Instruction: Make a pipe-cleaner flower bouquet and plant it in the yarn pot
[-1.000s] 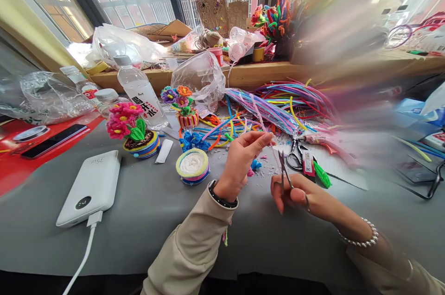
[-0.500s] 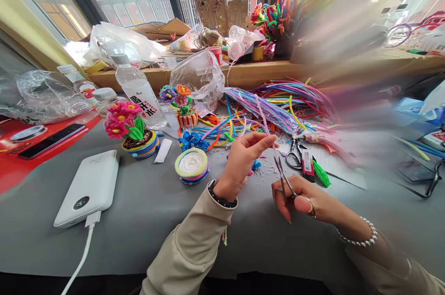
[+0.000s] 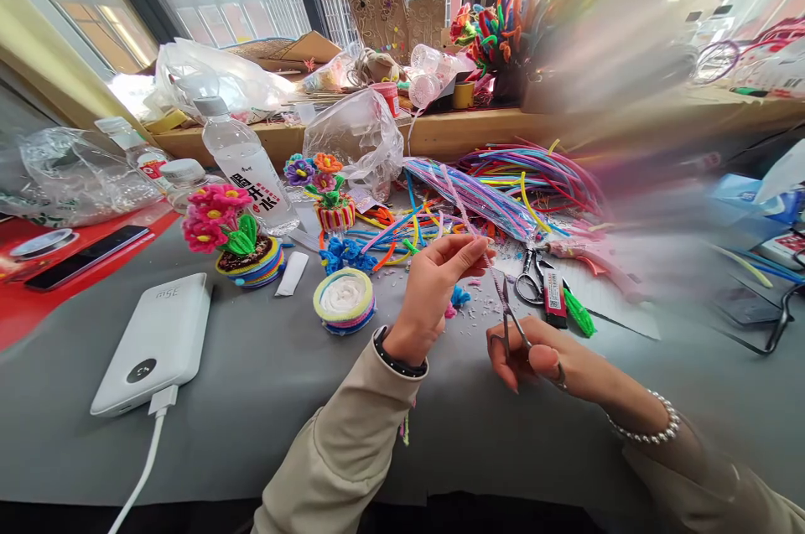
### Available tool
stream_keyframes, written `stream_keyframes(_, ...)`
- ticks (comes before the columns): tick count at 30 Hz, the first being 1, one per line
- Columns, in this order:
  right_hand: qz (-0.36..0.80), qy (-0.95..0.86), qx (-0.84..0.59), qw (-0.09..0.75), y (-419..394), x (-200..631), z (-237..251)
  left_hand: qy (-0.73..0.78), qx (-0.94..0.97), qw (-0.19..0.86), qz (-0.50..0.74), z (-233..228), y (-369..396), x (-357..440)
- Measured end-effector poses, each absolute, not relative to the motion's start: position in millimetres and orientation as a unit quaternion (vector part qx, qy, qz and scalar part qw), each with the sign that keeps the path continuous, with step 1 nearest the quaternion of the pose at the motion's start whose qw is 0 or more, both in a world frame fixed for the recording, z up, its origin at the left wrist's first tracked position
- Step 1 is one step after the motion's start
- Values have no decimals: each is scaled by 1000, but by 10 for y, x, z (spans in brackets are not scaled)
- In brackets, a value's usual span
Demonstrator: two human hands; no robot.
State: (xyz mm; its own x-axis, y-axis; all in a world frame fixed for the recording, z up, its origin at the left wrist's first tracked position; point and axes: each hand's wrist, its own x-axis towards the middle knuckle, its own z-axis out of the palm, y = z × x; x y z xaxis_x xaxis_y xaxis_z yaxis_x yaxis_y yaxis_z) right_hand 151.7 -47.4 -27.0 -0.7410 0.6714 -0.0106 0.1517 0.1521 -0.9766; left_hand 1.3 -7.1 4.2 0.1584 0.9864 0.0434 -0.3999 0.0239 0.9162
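Pink and fuzzy, the thin chenille stem (image 3: 458, 200) slants through the air above the tabletop (image 3: 264, 433), clamped between thumb and fingertips in the grip of the left hand (image 3: 433, 287), its lower end close to the blades of the scissors (image 3: 506, 312), though I cannot tell whether they touch. It looks very light, soft outside and probably wired within, so it should bend rather than snap, and a pinch near the lower end should steady it. Stiffer and smoother, the metal scissors suit a hold by their loops, where the right hand (image 3: 546, 355) has its grip closed.
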Motion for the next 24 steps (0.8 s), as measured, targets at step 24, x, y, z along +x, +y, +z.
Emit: stream_keyframes(24, 524, -705, -376, 295, -411, 1577, -282, 271, 372, 706, 538, 71, -75, 13)
